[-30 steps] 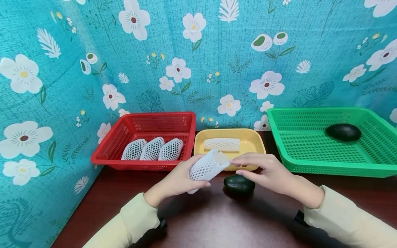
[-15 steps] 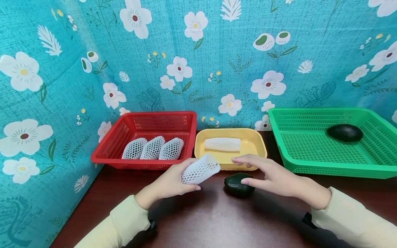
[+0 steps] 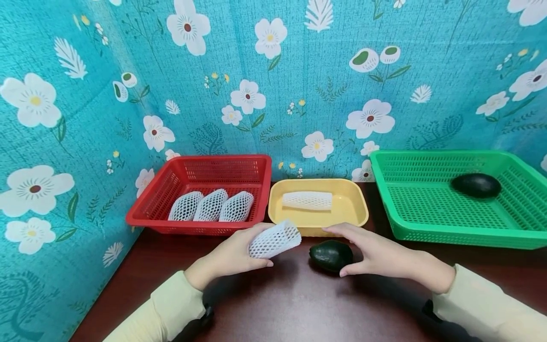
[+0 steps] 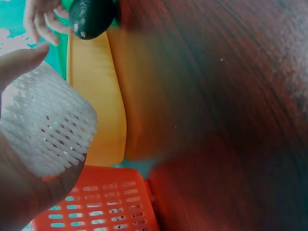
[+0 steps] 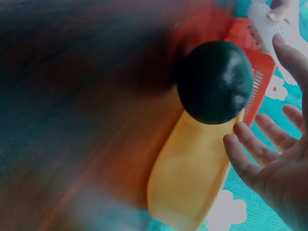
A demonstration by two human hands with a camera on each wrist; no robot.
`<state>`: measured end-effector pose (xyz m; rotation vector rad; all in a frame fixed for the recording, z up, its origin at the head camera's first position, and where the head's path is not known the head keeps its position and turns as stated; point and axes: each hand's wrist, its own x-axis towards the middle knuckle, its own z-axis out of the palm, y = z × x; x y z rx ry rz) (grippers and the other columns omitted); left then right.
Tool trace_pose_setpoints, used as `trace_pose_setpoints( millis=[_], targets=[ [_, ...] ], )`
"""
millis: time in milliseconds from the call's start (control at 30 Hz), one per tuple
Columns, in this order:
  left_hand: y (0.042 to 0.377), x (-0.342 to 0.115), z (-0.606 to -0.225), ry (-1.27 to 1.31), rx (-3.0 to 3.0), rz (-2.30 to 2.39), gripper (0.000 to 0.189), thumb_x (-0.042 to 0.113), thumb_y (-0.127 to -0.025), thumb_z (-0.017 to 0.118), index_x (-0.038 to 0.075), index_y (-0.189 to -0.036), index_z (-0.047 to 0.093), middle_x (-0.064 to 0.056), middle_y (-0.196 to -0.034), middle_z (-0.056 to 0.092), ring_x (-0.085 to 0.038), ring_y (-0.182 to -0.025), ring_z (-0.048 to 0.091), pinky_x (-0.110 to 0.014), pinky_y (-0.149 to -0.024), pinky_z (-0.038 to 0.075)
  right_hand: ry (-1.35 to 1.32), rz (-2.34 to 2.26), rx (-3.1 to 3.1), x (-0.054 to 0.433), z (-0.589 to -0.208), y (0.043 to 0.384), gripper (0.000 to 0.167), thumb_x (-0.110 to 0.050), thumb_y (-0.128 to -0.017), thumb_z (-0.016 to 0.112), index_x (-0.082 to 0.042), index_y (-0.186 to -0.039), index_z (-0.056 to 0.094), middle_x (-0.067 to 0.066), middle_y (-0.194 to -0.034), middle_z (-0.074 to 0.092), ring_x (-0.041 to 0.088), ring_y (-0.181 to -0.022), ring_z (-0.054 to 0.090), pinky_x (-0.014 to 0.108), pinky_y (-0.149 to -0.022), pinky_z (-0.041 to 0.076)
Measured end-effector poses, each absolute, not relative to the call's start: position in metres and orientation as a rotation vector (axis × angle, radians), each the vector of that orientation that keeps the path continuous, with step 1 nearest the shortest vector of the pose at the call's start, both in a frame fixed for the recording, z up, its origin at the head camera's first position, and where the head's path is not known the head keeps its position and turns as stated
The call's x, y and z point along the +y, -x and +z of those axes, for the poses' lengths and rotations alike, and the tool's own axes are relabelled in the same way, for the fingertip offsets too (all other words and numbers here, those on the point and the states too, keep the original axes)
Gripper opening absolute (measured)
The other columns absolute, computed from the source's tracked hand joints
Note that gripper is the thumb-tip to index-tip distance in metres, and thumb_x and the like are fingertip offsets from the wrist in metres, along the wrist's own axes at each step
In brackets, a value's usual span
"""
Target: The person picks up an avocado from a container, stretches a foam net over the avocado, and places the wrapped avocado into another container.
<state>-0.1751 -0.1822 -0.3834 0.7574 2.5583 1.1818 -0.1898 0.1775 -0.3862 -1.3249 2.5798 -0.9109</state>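
Right hand (image 3: 384, 254) has sunk lower, its thumb now beside the avocado (image 3: 329, 255), on the near right, instead of over it.
Its fingers are spread and pinch nothing; whether a fingertip touches, I cannot tell. Left hand (image 3: 228, 251) grips the net (image 3: 273, 240), thumb and fingers curled round it, its mouth tilted up to the right. The avocado sits on the table (image 3: 295, 299), on the near side of the tray (image 3: 314, 221), between the hands. Rounded, it might roll if one finger nudged it; the net could crumple if squeezed hard. Dark green, nearly black and glossy, the avocado narrows to a tip on its left; the net is white, foam-like mesh.
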Motion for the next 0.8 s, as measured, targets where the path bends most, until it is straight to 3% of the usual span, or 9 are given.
trace_pose_setpoints(
  millis=[500, 800],
  targets=[
    [0.175, -0.183, -0.39, -0.774, 2.537, 1.173, 0.08, 0.027, -0.079, 0.089, 0.026, -0.147, 0.048, 0.014, -0.135, 0.058, -0.008, -0.116, 0.055, -0.036, -0.099, 0.05, 1.265, -0.818, 2.6, 0.173, -0.415, 0.195, 0.09, -0.033, -0.081, 0.089, -0.009, -0.154, 0.041, 0.002, -0.148, 0.048, 0.022, -0.133, 0.047, 0.041, -0.108, 0.043],
    [0.177, -0.182, -0.394, -0.807, 2.555, 1.096, 0.077, 0.026, -0.08, 0.088, 0.026, -0.147, 0.049, 0.01, -0.131, 0.06, -0.01, -0.114, 0.057, -0.039, -0.1, 0.049, 1.22, -0.892, 2.556, 0.171, -0.424, 0.197, 0.084, -0.045, -0.083, 0.085, -0.01, -0.148, 0.045, 0.006, -0.141, 0.05, 0.02, -0.127, 0.05, 0.034, -0.105, 0.045]
  ],
)
